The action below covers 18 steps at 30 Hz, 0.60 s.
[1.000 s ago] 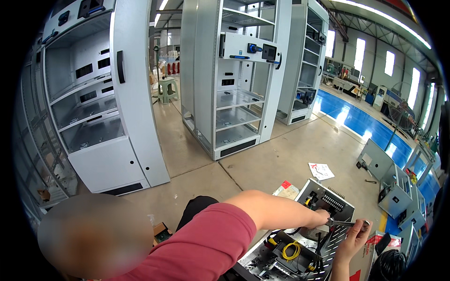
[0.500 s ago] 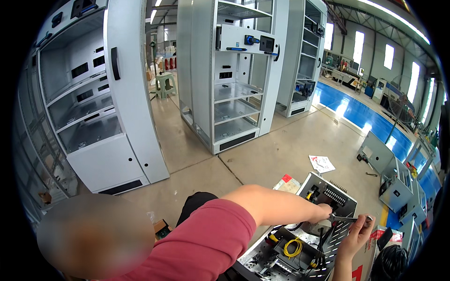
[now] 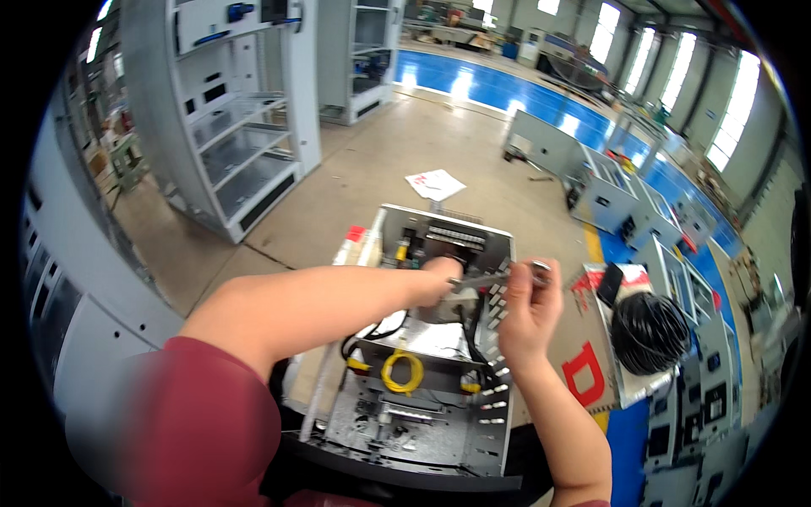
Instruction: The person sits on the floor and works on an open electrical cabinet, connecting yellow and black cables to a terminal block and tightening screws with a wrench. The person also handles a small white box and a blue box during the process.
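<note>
Near: coiled yellow cable (image 3: 386, 372) inside open grey metal box (image 3: 499, 439). Farther: right hand (image 3: 530, 313) pinching right end of slim silver wrench (image 3: 486, 280); left hand (image 3: 439, 280) at left end, grip unclear. Probably fastener work; next move calls for steady seating.

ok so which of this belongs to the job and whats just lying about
Apparently in the job:
wrench-like tool, right hand gripping one end, left hand at the other
open metal enclosure
yellow cable coil inside it

Apparently just lying about:
black cable coil
white paper sheet
</note>
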Motion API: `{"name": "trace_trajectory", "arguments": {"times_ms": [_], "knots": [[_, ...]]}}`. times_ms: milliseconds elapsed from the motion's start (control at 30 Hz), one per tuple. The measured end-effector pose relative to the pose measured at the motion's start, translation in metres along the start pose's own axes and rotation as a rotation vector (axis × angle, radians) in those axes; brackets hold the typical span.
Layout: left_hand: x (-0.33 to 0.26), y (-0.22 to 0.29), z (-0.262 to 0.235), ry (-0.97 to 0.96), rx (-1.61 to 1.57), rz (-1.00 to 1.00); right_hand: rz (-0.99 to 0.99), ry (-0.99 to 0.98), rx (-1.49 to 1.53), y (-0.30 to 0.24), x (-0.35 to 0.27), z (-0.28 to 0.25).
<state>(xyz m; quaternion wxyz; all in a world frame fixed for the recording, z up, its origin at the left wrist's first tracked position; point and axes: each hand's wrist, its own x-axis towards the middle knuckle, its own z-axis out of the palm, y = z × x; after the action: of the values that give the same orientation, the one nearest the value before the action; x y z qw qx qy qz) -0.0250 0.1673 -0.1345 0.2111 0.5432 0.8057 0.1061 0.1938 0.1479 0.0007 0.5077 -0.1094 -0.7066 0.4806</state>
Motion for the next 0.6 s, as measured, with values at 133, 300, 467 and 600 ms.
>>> {"name": "trace_trajectory", "arguments": {"times_ms": [133, 300, 467, 600], "knots": [[-0.024, 0.003, -0.015, -0.024, -0.120, -0.149, -0.054, -0.021, 0.076, -0.006, 0.001, 0.009], [-0.036, 0.026, -0.026, 0.141, -1.032, -0.645, -0.063, -0.028, 0.082, -0.001, 0.001, 0.007], [-0.020, -0.018, -0.002, 0.100, -0.919, -0.399, -0.048, -0.062, 0.070, -0.010, 0.000, 0.010], [-0.011, -0.022, 0.001, 0.108, -1.042, -0.361, -0.050, -0.055, 0.118, -0.015, 0.001, 0.012]]}}
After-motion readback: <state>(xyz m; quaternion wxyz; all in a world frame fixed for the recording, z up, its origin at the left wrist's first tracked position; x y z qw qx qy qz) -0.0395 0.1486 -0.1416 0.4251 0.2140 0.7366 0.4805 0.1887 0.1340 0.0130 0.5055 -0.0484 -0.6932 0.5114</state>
